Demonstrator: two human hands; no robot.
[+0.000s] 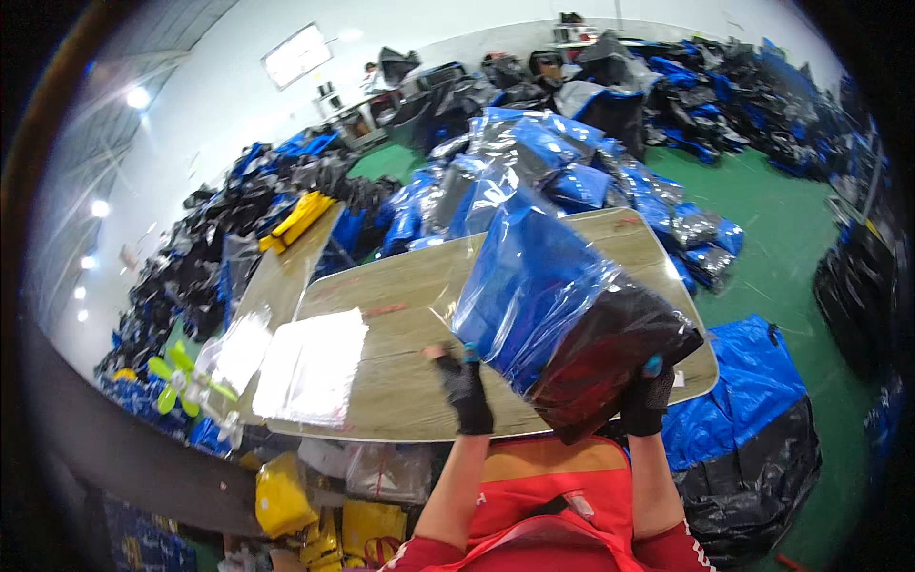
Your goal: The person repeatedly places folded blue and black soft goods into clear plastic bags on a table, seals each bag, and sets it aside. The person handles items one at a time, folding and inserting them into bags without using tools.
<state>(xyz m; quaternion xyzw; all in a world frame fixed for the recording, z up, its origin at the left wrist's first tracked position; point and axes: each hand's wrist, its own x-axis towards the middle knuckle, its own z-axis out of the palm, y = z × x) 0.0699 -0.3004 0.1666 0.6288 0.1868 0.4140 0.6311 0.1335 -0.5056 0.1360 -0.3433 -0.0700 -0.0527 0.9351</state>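
A folded blue and black sheet in a clear plastic bag [536,286] is tilted above the wood-grain table [410,286]. My right hand [648,398], in a dark fingerless glove with a blue thumb cover, is closed on the bag's lower right corner, its other fingers hidden beneath. Just below the bag's left edge, my left hand [464,391], gloved alike, has its fingers apart and shows nothing between them. A stack of clear plastic bags [313,370] lies on the table's left part, shiny with glare.
Beyond the table rises a heap of bagged blue and black bundles [572,157]. A green fan [181,379] stands at the left edge. Yellow bundles [284,496] sit below the table. Blue and black sheeting [739,410] lies on the green floor at right.
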